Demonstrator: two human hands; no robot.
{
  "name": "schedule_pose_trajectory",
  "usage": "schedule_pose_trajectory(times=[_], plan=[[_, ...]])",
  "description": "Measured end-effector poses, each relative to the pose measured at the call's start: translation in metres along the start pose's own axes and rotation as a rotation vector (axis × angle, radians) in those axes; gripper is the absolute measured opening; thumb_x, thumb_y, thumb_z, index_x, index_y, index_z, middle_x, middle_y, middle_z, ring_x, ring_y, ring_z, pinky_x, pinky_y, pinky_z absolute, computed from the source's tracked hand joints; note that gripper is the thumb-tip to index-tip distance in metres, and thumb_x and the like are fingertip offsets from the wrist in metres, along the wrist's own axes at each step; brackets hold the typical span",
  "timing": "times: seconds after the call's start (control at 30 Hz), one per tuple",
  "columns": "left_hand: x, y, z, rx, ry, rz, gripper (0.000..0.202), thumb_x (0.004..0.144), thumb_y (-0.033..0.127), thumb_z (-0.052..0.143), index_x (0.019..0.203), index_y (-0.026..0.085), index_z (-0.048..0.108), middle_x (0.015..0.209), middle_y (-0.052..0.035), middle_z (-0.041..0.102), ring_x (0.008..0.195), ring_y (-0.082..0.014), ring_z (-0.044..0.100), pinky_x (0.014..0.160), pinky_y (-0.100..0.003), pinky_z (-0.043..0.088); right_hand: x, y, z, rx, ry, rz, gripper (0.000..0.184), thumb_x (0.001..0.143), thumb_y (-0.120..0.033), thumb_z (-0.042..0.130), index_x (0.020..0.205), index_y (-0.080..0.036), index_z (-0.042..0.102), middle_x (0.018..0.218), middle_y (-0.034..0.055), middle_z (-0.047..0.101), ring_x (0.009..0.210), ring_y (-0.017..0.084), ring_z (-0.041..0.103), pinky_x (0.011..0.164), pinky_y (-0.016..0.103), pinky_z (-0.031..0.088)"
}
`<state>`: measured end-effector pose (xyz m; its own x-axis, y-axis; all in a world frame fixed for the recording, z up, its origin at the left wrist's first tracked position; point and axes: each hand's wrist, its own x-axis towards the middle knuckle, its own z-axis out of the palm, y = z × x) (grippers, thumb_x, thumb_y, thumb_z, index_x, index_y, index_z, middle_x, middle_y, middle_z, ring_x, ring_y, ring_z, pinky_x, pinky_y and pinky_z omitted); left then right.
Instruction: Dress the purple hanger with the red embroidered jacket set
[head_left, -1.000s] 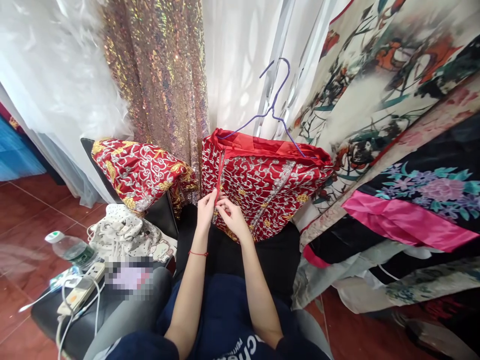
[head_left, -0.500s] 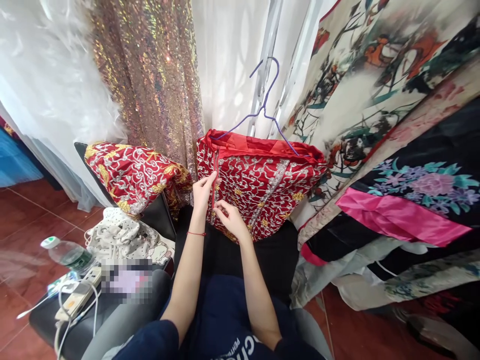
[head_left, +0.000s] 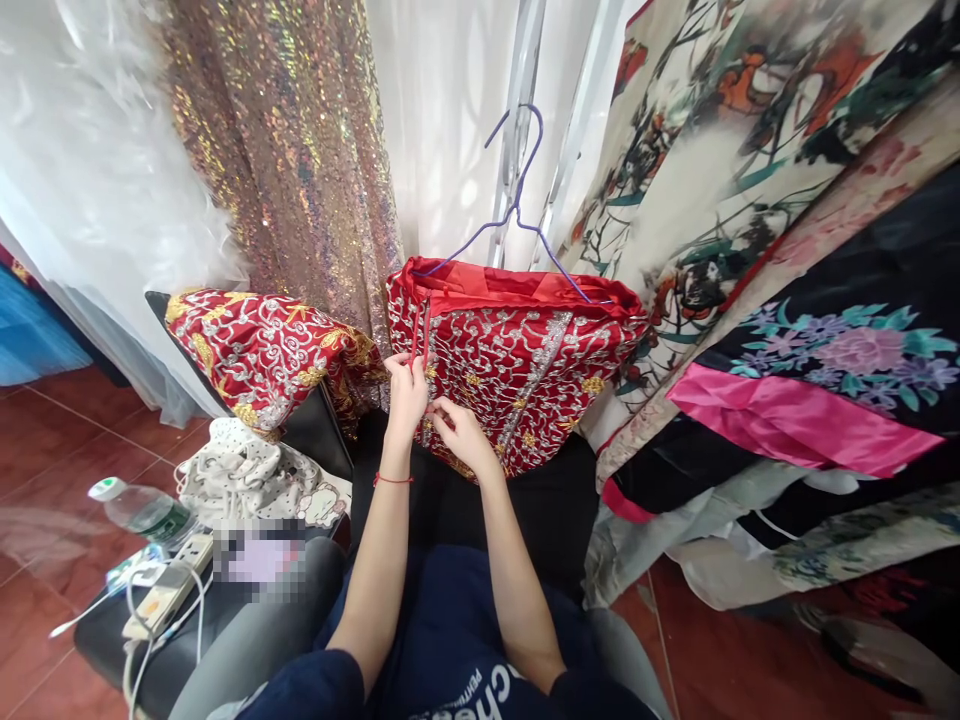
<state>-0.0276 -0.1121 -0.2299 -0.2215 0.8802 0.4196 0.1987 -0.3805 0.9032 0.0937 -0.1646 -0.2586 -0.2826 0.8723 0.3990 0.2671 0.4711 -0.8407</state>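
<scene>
A red garment (head_left: 499,375) with silver and gold embroidery hangs by its waist edge from a purple wire hanger (head_left: 517,208). It looks like a skirt. Down its left part runs a narrow red-edged opening (head_left: 422,330), which looks like a zipper placket. My left hand (head_left: 407,395), with a red string on the wrist, pinches the lower part of this opening. Just below and to the right, my right hand (head_left: 463,440) is closed in a pinch at the strip's lower end. The fingers hide any zipper pull.
Another red embroidered cloth (head_left: 262,350) drapes over a black chair back at left. A water bottle (head_left: 142,510), a power strip (head_left: 169,588) with white cables and a dotted cloth bag (head_left: 232,470) sit nearby. Hanging garments (head_left: 810,400) crowd the right side.
My left hand has moved down along the strip towards my right hand. Its two red edges now show apart above the fingers. My right hand stays about where it was.
</scene>
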Motion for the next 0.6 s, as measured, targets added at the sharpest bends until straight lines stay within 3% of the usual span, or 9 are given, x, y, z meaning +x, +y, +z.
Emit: schedule_pose_trajectory(times=[0.2, 0.33, 0.47, 0.6], plan=[[0.002, 0.005, -0.011, 0.012, -0.062, -0.118, 0.022, 0.092, 0.041, 0.059, 0.083, 0.022, 0.055, 0.080, -0.0064, 0.077, 0.083, -0.0213, 0.074, 0.081, -0.030, 0.052, 0.000, 0.004, 0.000, -0.015, 0.004, 0.015, 0.017, 0.095, -0.035, 0.045, 0.092, -0.024, 0.057, 0.076, -0.0004, 0.059, 0.068, 0.017, 0.056, 0.071, 0.027, 0.042], [0.012, 0.019, -0.019, 0.379, -0.124, -0.153, 0.022, 0.087, 0.041, 0.062, 0.074, 0.023, 0.064, 0.064, -0.0033, 0.073, 0.071, -0.0224, 0.069, 0.071, -0.029, 0.048, -0.001, 0.005, 0.000, -0.038, 0.012, 0.016, 0.017, 0.096, -0.035, 0.045, 0.092, -0.024, 0.058, 0.076, -0.0004, 0.060, 0.069, 0.017, 0.057, 0.071, 0.026, 0.042], [0.029, 0.032, -0.019, 0.696, -0.107, -0.117, 0.017, 0.078, 0.035, 0.068, 0.066, 0.025, 0.061, 0.049, -0.0020, 0.060, 0.069, -0.0258, 0.065, 0.071, -0.031, 0.046, -0.001, 0.004, -0.003, -0.041, 0.019, 0.019, 0.018, 0.096, -0.036, 0.045, 0.093, -0.024, 0.058, 0.076, -0.0003, 0.060, 0.070, 0.017, 0.057, 0.071, 0.026, 0.042], [0.042, 0.031, -0.020, 0.741, -0.130, -0.010, 0.017, 0.073, 0.025, 0.067, 0.063, 0.023, 0.053, 0.057, -0.0029, 0.059, 0.062, -0.0222, 0.060, 0.068, -0.031, 0.045, -0.001, 0.004, -0.005, -0.034, 0.020, 0.021, 0.017, 0.096, -0.036, 0.045, 0.093, -0.024, 0.057, 0.076, -0.0006, 0.059, 0.070, 0.017, 0.056, 0.071, 0.026, 0.041]])
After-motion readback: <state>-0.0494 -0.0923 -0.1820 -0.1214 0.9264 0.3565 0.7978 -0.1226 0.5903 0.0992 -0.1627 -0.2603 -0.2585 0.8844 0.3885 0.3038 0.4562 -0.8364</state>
